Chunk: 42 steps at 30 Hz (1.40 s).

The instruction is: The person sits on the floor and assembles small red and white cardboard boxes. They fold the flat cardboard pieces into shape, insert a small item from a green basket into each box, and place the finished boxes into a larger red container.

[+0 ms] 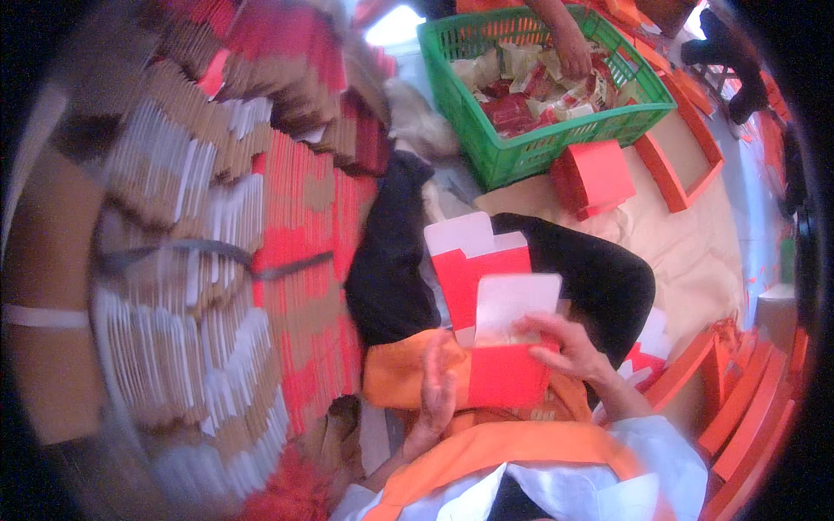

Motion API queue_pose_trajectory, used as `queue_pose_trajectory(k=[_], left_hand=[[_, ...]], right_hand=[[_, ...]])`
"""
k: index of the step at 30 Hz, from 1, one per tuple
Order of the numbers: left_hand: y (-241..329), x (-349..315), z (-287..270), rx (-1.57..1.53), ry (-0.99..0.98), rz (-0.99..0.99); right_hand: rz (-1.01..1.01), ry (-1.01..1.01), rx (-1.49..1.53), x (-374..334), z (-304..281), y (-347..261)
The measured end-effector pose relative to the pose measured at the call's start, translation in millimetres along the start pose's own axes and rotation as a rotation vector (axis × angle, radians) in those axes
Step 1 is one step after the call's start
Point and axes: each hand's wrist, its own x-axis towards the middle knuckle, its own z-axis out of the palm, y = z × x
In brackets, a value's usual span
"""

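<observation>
A small red box [507,377] sits low in the frame, just right of the middle, over the person's lap. Its front is bright red and looks flat and smooth. The top is open, and a white flap [519,300] with round corners stands up at the back.

The right hand [573,347] is at the box's top right corner. Its thumb is on the red front and its fingers reach across the white flap, with a gap between them. I cannot tell if it is squeezing the box. The left hand [437,386] is near the box's left side, with its fingers straight up and holding nothing. I cannot tell if it touches the box.

Just above the box, a red and white card [458,273] lies on the dark pants [391,252]. At the top of the frame is a green basket [573,128] full of scraps, and another person's hand [572,54] reaches in. Big piles of folded cards [300,286] fill the left side.
</observation>
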Motion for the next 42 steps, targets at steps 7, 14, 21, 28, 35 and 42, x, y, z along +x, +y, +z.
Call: queue_pose_trajectory(k=[7, 14, 21, 28, 35, 42], left_hand=[[8, 0, -7, 0.265, -0.279, -0.009], [1, -10, -5, 0.015, -0.091, -0.156], [13, -4, 15, -0.166, 0.089, -0.094], [27, 1, 12, 0.29, -0.001, 0.027], [19, 1, 8, 0.174, 0.015, -0.098], [21, -5, 17, 0.079, 0.079, -0.175]], right_hand=[[0.109, -0.071, 0.296, -30, 34, 25], [-0.11, 0.342, 0.029, -37, 64, 34], [0.233, 0.514, 0.73, -40, 83, 34], [0.281, 0.338, 0.294, -23, 67, 1], [0.26, 0.261, 0.262, -18, 61, 2], [0.228, 0.216, 0.238, -13, 59, 7]])
